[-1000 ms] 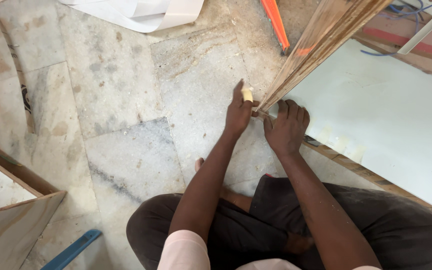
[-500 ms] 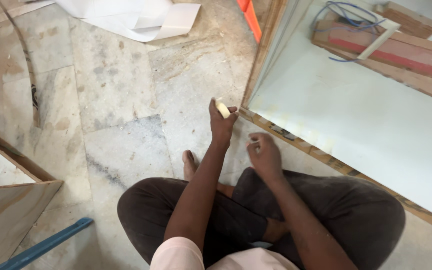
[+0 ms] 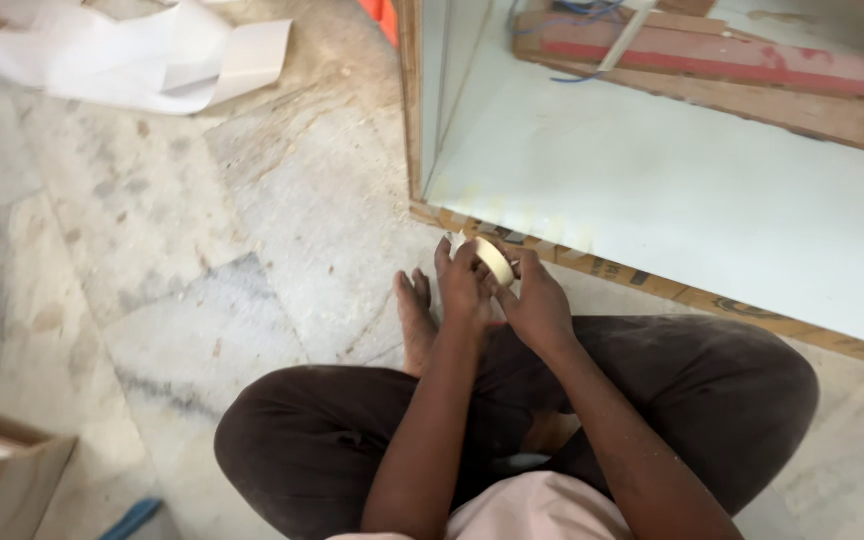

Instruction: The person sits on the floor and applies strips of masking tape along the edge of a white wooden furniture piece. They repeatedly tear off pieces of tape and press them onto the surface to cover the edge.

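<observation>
Cream tape roll [image 3: 493,259] sits upright between your hands, just before the pale panel's wooden edge [image 3: 592,268]; left hand [image 3: 462,283] and right hand [image 3: 535,300] both pinch it, seemingly equally near.

Looks like a carpentry job site inside a home or similar interior, not a proper workshop. Work happens on the marble tile floor [image 3: 182,230], dusty and stained. A laminated board cabinet carcass [image 3: 672,190] lies on its side with raw plywood edges showing. Loose timber battens [image 3: 712,50] and blue wire [image 3: 562,20] sit inside it. Peeled white backing strips [image 3: 132,55] litter the floor, and another plywood panel [image 3: 2,480] lies at the lower left. No bench or fixed machines in view.
</observation>
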